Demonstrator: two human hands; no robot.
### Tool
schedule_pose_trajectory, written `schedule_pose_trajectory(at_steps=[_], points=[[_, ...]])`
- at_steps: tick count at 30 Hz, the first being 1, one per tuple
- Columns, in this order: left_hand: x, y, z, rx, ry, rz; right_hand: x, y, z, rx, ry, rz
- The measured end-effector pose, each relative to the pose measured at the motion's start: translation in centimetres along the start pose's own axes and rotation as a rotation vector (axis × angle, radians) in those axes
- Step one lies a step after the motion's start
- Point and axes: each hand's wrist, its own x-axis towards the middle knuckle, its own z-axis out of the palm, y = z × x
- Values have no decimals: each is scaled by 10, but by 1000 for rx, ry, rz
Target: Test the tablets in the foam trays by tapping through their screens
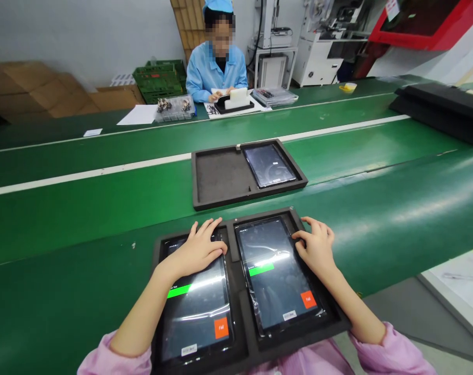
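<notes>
Two tablets with lit screens lie side by side in a black foam tray (242, 312). Each screen has a green bar and a red "Fail" box. Above the upper part of the left tablet (197, 323) is my left hand (199, 247), open, fingers spread, thumb reaching to the tablet's right edge; it covers part of the screen. At the upper right edge of the right tablet (275, 281), my right hand (316, 245) has bent, parted fingers. Its fingertips are by the tablet's side and the tray's rim, with nothing visibly held.
Beyond my tray, a second foam tray (216, 200) on the green belt holds one dark tablet (269, 165). A co-worker in a blue coat (199, 67) sits opposite, near a parts box (176, 108). Black foam pieces (443, 112) lie at the right.
</notes>
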Motion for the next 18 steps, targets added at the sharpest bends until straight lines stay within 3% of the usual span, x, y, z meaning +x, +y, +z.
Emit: schedule_pose_trajectory(at_steps=[18], points=[[1,1,-2,38,-4,-50,6,14,12,152,-85,54]])
